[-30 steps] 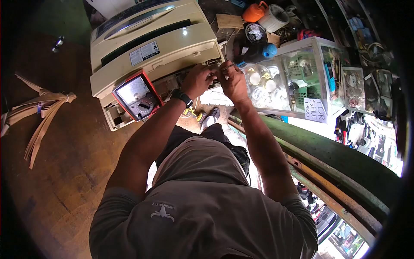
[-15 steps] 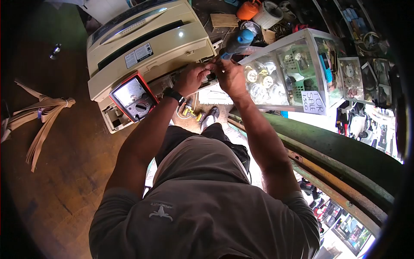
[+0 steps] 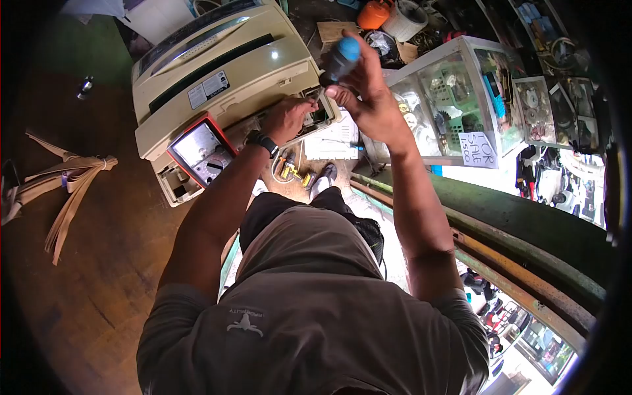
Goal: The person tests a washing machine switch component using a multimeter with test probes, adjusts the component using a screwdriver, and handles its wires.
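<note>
Gripping the driver [image 3: 341, 59] by its blue-capped handle: right hand [image 3: 376, 105], over the gap between machine [image 3: 227, 72] and glass case [image 3: 454, 99]. Shaft blurred, angled toward the machine's open bay [image 3: 320, 116]. Left hand [image 3: 284, 121] at the bay, fingers bunched; can't tell if they pinch anything. Meter [image 3: 203, 150] tilted on machine's near edge, close beside left forearm, so tight there. Right side has more room before the case edge.
</note>
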{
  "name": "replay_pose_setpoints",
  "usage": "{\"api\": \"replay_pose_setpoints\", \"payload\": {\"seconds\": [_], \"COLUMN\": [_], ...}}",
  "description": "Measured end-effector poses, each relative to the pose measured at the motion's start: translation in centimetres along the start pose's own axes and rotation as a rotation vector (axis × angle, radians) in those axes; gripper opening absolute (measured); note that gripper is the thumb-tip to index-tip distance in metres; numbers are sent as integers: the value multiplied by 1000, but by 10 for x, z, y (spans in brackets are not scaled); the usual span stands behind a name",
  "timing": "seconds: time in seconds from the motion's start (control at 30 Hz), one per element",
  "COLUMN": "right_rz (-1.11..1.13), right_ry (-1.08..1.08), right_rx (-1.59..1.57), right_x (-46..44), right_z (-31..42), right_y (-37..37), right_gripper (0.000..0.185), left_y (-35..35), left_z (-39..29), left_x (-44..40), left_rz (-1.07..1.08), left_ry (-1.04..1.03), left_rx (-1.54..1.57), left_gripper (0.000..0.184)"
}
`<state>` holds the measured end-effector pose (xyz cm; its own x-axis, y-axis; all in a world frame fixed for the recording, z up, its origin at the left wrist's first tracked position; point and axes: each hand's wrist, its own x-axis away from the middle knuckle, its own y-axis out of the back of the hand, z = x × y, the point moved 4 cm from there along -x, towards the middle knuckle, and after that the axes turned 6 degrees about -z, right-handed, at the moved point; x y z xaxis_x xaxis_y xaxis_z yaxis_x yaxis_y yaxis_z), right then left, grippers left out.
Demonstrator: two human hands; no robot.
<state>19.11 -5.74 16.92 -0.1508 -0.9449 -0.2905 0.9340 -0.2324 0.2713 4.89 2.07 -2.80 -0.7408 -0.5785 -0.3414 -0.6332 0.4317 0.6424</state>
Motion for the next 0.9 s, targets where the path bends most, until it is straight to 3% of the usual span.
{"api": "replay_pose_setpoints", "payload": {"seconds": [0.1, 0.17, 0.23, 0.27, 0.33, 0.43, 0.57, 0.6, 0.63, 0.7, 0.77, 0.87, 0.9], "right_rz": [-110, -119, -281, -338, -515, -394, -211, -239, -232, -432, -435, -102, -95], "right_ry": [104, 123, 224, 256, 435, 342, 340, 529, 531, 411, 378, 459, 459], "right_rx": [-144, -63, 303, 426, 671, 523, 313, 540, 537, 686, 667, 594, 596], "right_x": [-4, -2, 2, 3, 9, 14, 18, 15, 18, 30, 27, 15, 14], "right_z": [6, 0, 3, 6, 22, 16, 32, 43, 40, 38, 45, 69, 75], "right_y": [5, 7, 10, 11, 9, 13, 15, 17, 15, 17, 21, 30, 29], "right_gripper": [87, 87, 82, 81, 74, 73, 70, 66, 66, 64, 63, 52, 52], "left_y": [4, 8, 11, 12, 24, 22, 16, 16, 17, 18, 18, 16, 15], "left_z": [-6, -13, -13, -16, -14, -13, -7, -9, -12, -13, -12, -9, -9], "left_x": [1, -1, 2, 2, 10, 24, 30, 30, 31, 32, 32, 33, 34], "left_rz": [12, -13, -24, -28, -248, -136, -148, -150, -151, -158, -185, -188, -186], "left_ry": [-55, -83, 113, 111, 249, 258, 249, 253, 244, 232, 225, 213, 211], "left_rx": [-40, -64, 7, 6, -28, -162, -190, -188, -206, -225, -197, -184, -183], "left_gripper": [27, 26, 20, 20, 12, 8, 11, 11, 13, 14, 14, 14, 15]}}
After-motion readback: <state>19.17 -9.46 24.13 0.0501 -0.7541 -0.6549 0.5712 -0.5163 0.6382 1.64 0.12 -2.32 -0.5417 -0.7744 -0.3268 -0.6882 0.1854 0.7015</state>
